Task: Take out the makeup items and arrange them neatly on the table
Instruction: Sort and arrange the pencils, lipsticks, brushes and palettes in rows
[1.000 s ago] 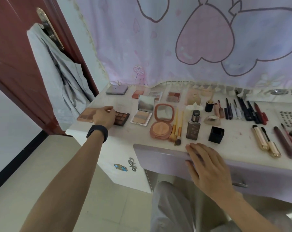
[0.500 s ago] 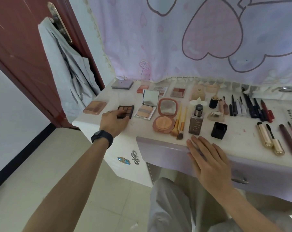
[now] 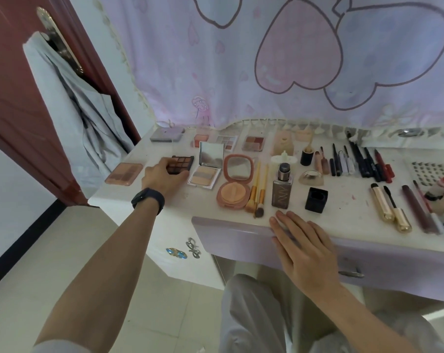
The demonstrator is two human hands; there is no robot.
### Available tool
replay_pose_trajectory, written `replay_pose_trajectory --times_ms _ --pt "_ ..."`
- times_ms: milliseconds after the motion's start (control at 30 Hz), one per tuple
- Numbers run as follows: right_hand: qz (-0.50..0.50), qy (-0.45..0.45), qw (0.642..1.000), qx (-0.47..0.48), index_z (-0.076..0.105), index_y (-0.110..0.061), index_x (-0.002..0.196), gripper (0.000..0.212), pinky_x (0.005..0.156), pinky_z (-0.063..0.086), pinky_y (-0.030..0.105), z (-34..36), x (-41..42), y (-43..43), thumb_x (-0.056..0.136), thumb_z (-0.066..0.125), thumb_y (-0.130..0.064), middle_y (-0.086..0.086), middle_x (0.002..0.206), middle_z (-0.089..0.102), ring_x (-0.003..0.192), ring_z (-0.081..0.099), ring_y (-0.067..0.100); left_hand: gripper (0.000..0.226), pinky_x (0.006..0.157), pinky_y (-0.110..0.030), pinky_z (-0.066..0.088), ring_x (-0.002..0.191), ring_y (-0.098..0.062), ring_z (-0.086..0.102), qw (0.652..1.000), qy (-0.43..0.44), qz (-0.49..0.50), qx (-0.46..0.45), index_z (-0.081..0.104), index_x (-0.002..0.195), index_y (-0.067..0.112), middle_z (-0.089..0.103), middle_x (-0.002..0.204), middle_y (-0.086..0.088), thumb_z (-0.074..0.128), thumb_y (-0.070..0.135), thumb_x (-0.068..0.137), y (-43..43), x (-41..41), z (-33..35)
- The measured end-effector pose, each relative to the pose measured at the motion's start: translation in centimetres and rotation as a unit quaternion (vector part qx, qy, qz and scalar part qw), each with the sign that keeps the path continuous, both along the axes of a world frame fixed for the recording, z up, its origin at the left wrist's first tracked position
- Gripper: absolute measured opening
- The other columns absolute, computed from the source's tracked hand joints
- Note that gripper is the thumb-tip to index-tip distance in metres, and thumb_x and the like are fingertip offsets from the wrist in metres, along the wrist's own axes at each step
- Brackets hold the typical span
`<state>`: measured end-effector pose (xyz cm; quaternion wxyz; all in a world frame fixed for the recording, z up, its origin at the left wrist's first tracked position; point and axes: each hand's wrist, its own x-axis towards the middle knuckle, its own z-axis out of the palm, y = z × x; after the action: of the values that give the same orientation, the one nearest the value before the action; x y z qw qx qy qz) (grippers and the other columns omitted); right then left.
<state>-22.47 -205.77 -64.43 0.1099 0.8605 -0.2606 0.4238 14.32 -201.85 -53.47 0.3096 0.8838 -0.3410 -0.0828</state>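
1. Gripping the dark eyeshadow palette (image 3: 183, 164) by its left end is my left hand (image 3: 162, 174), fingers curled over it, with a black watch (image 3: 148, 201) on the wrist.
2. That palette lies flat on the table (image 3: 343, 207), between the peach palette (image 3: 124, 173) near the left edge and the open square compact (image 3: 205, 171).
3. My right hand (image 3: 307, 248) lies flat with the fingers straight on the lilac drawer front (image 3: 231, 233) at the table's near edge, holding nothing. I see the two hands well apart.
4. Front row, rightward from the square compact: round pink compact (image 3: 234, 184), lid up; two brushes (image 3: 257, 192); foundation bottle (image 3: 281, 189), upright; black square cap (image 3: 316, 200).
5. Right side: pencils (image 3: 363, 164) laid side by side and two gold tubes (image 3: 391, 212) nearer me.
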Motion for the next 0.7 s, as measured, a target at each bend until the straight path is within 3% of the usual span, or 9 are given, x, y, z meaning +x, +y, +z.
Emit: replay_pose_trajectory --times_ms 367,567,700 --pt "0.000 -0.014 1.000 -0.007 0.064 -0.016 0.136 0.039 0.106 0.044 0.039 -0.2 0.2 -0.1 0.099 0.064 -0.030 0.003 0.142 0.061 0.129 0.060 0.020 0.065 0.095 -0.041 0.047 0.106 -0.031 0.050 0.999 0.009 0.029 0.024 0.047 0.129 0.050 0.044 0.110 0.000 0.056 0.064 0.067 -0.9 0.1 -0.5" --pt "0.005 -0.011 1.000 -0.005 0.065 -0.016 0.135 0.039 0.102 0.048 0.041 0.2 0.1 0.0 0.099 0.064 -0.030 0.004 0.141 0.061 0.128 0.060 0.020 0.060 0.098 -0.045 0.049 0.118 -0.029 0.052 1.000 -0.007 -0.004 0.013 0.049 0.137 0.036 0.060 0.124 -0.007 0.061 0.052 0.080 -0.6 0.4 -0.3" --pt "0.006 -0.008 1.000 -0.006 0.065 -0.016 0.135 0.038 0.101 0.049 0.041 0.4 0.0 0.2 0.099 0.064 -0.029 0.004 0.141 0.061 0.128 0.061 0.021 0.044 0.100 -0.050 0.042 0.128 -0.037 0.046 0.990 -0.129 0.043 0.021 0.055 0.135 0.026 0.058 0.134 -0.016 0.056 0.041 0.094 1.4 2.2 -0.1"
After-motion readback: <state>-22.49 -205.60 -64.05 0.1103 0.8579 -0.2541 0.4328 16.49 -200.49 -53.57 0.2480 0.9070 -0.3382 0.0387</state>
